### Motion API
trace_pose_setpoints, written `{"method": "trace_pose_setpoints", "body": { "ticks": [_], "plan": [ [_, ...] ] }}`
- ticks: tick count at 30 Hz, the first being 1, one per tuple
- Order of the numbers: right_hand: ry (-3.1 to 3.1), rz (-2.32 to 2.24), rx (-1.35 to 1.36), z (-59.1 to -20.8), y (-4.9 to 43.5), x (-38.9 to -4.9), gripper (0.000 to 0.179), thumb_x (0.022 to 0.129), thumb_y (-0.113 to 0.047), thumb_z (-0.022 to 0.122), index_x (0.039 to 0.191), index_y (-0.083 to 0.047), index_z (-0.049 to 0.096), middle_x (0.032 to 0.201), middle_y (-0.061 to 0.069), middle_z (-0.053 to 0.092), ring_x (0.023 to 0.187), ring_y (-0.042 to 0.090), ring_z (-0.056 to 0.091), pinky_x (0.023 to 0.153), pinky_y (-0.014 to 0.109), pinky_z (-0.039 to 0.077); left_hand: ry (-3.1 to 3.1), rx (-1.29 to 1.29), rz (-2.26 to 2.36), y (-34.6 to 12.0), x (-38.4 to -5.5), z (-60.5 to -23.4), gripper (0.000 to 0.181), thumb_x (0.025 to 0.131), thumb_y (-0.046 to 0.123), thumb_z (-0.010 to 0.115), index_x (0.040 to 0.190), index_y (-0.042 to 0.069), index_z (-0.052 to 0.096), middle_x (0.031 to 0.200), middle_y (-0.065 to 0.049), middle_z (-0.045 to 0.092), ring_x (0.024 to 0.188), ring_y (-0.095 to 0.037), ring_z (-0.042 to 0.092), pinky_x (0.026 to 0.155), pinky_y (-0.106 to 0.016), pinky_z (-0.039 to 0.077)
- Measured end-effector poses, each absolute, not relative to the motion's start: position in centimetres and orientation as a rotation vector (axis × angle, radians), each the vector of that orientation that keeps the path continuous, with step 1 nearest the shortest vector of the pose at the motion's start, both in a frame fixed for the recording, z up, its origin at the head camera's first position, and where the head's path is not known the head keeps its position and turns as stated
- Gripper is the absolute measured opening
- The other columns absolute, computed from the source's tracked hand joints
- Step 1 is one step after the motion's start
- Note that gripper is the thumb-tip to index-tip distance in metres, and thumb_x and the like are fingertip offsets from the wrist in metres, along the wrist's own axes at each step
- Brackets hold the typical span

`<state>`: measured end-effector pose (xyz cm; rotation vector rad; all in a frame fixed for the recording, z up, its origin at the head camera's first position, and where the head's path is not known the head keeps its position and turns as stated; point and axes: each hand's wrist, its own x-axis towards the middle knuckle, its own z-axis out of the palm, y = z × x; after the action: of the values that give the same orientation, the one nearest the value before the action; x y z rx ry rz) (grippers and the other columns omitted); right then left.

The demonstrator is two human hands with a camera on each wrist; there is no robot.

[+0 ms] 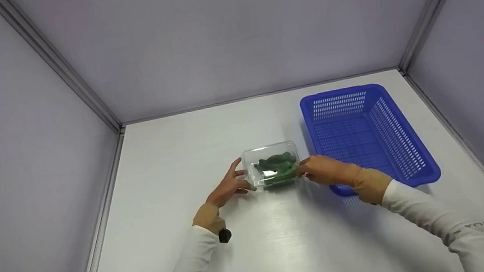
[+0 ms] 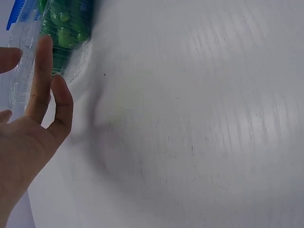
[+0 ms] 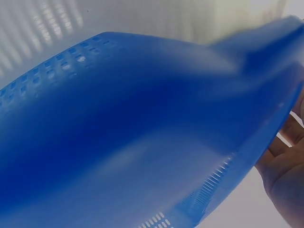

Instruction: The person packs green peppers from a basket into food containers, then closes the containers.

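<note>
A clear plastic box (image 1: 251, 156) with green vegetables (image 1: 278, 164) inside sits on the white table. My left hand (image 1: 228, 187) is at the box's left side, fingers spread and fingertips right at its wall. The left wrist view shows the green contents (image 2: 66, 23) through the plastic beyond the fingers (image 2: 42, 61). At the opposite side, my right hand (image 1: 322, 170) pinches the box's near right edge with bent fingers. In the right wrist view, a blue basket (image 3: 118, 104) hides much of that hand (image 3: 285, 171) and the whole box.
The blue plastic basket (image 1: 413, 142), with slotted walls, stands right of the box, and my right forearm passes over its near left corner. Grey panels (image 1: 248, 33) enclose the table (image 1: 170, 154) at the back and both sides.
</note>
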<state>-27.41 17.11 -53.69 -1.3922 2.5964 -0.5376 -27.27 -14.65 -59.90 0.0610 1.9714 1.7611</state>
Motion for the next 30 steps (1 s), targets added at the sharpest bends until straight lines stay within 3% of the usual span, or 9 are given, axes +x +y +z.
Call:
{"method": "trace_pose_setpoints", "body": {
  "ticks": [10, 16, 30],
  "plan": [
    [2.588, -0.526, -1.512, -54.18, 17.46, -27.73, 0.028, 0.077, 0.019, 0.063, 0.098, 0.005, 0.074, 0.093, 0.015, 0.073, 0.085, 0.029, 0.070, 0.073, 0.040, 0.056, 1.959, 0.090, 1.719, -14.53, -27.50, -59.73, 0.099, 0.087, 0.000, 0.067, 0.160, 0.023, 0.004, 0.153, -0.022, 0.027, 0.098, -0.029, 0.068, 0.091, -0.042, 0.049],
    [2.573, -0.554, -1.520, -54.18, 17.23, -27.48, 0.029, 0.078, 0.019, 0.060, 0.098, 0.004, 0.075, 0.094, 0.015, 0.073, 0.085, 0.031, 0.070, 0.072, 0.037, 0.056, 1.950, 0.110, 1.729, -14.92, -27.65, -59.80, 0.097, 0.087, -0.005, 0.064, 0.161, 0.021, 0.006, 0.150, -0.024, 0.029, 0.094, -0.029, 0.069, 0.088, -0.043, 0.051],
    [2.545, -0.580, -1.507, -54.14, 17.44, -27.81, 0.030, 0.076, 0.019, 0.060, 0.093, 0.000, 0.077, 0.089, 0.014, 0.074, 0.080, 0.031, 0.070, 0.068, 0.035, 0.056, 1.917, 0.156, 1.710, -15.16, -27.79, -59.65, 0.097, 0.089, -0.007, 0.062, 0.161, 0.021, 0.003, 0.152, -0.024, 0.028, 0.098, -0.029, 0.068, 0.091, -0.042, 0.050]
  ]
}}
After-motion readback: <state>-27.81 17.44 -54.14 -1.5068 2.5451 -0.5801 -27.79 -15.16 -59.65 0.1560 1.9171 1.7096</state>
